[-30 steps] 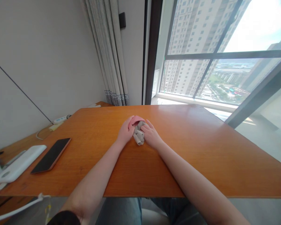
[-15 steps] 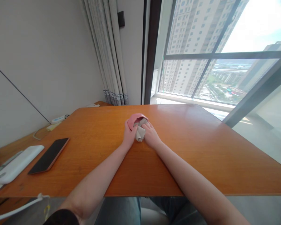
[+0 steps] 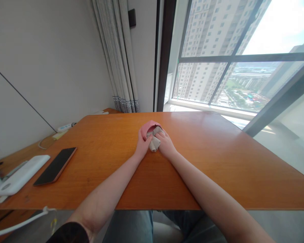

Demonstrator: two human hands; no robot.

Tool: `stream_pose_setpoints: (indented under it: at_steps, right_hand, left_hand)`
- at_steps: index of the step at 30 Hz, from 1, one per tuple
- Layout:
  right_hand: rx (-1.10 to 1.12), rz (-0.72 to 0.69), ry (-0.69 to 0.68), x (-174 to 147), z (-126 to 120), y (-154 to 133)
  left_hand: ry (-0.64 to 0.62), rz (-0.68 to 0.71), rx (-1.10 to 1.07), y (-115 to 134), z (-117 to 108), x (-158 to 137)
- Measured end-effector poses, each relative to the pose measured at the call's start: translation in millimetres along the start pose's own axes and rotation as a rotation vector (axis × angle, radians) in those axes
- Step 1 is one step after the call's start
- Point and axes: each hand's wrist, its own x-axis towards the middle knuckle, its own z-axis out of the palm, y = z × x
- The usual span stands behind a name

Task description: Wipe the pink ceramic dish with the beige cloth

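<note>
At the middle of the table, my left hand (image 3: 142,143) is closed on the left side of a pink bowl (image 3: 147,128). The bowl is tilted, its hollow facing me. Bunched in its mouth is a light grey cloth (image 3: 155,143), with one end hanging out toward me. My right hand (image 3: 166,144) grips the cloth at the bowl's right side, fingers partly inside and hidden by the folds. My left thumb lies by the cloth at the rim.
The wooden table (image 3: 218,162) spreads beneath my forearms. To the left lie a dark phone (image 3: 55,166) and a white power bank (image 3: 24,175) with a cable. A power strip (image 3: 65,127) sits farther back. Beyond the table are a curtain (image 3: 119,60) and a large window (image 3: 218,77).
The view has shifted slightly. Both hands still hold the bowl and cloth, and the right fingers have moved a little on the cloth inside the bowl.
</note>
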Motion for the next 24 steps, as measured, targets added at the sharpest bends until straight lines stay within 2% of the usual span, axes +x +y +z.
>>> stream_pose_setpoints:
  at_steps: [5,7,13,15,17,21,24]
  right_hand:
    - [0.023,-0.054,-0.043,3.7,-3.3,-0.8]
    - [0.033,-0.067,-0.052,3.0,-3.5,-0.9]
    - [-0.033,0.0,-0.001,-0.8,-0.1,-3.5]
    - [-0.03,-0.005,-0.009,0.5,0.4,-4.5]
    - [-0.011,-0.024,-0.033,2.6,-0.3,-4.8]
    - [0.038,-0.054,-0.043,4.1,-3.7,-2.3]
    - [0.059,-0.045,-0.031,1.6,-5.1,0.1]
  left_hand:
    - [-0.12,0.119,0.169,6.3,-25.0,16.7]
    - [-0.153,0.13,0.199,5.5,-28.5,16.9]
    - [0.019,-0.057,-0.081,-7.5,0.9,-1.3]
    - [0.054,-0.097,-0.047,-8.5,3.0,-0.4]
    - [0.065,-0.081,0.045,-5.7,-4.3,5.8]
    - [-0.098,0.025,0.206,3.9,-24.5,17.6]
    - [-0.13,0.053,0.188,5.5,-22.3,13.0]
